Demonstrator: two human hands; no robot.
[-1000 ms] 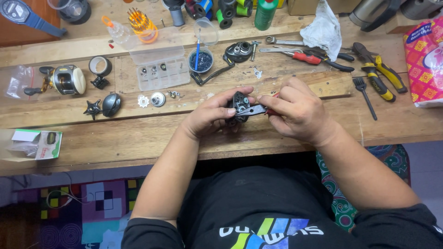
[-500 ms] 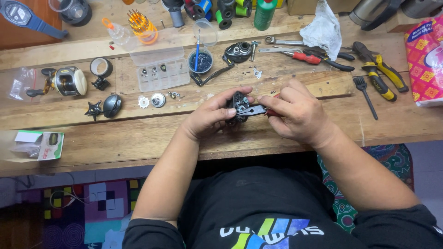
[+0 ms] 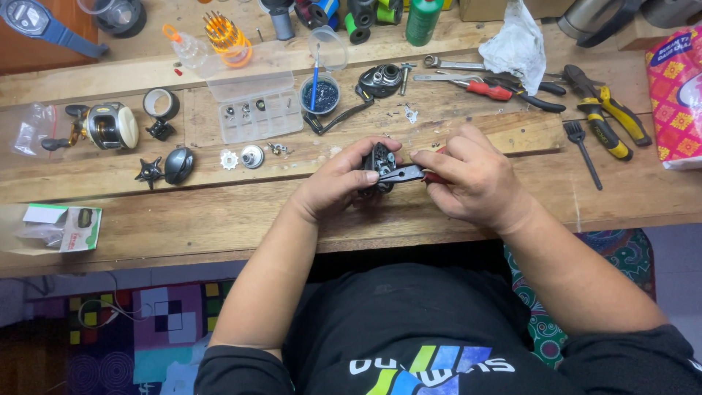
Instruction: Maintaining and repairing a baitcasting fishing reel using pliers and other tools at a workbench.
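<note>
1. The black reel body [image 3: 380, 164] sat over the wooden bench [image 3: 219, 212], gripped by the left hand [image 3: 333, 186], fingers curled round it.
2. The right hand [image 3: 475, 179] pinched pliers [image 3: 406, 174] whose tips touched the reel.
3. A clear parts box [image 3: 256, 110] lay behind.
4. A pink patterned packet [image 3: 676, 95] lay far right; a small white-green carton [image 3: 62, 223] far left.

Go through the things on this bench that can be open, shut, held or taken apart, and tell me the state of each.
Black reel body: opened up, gripped by left hand.
Pliers: held in right hand, tips at the reel body.
Clear parts box: lid open, small parts inside.
Cream reel: assembled, lying on the bench.
Yellow-handled pliers: lying unused.
Small round tub: open, brush standing in it.
</note>
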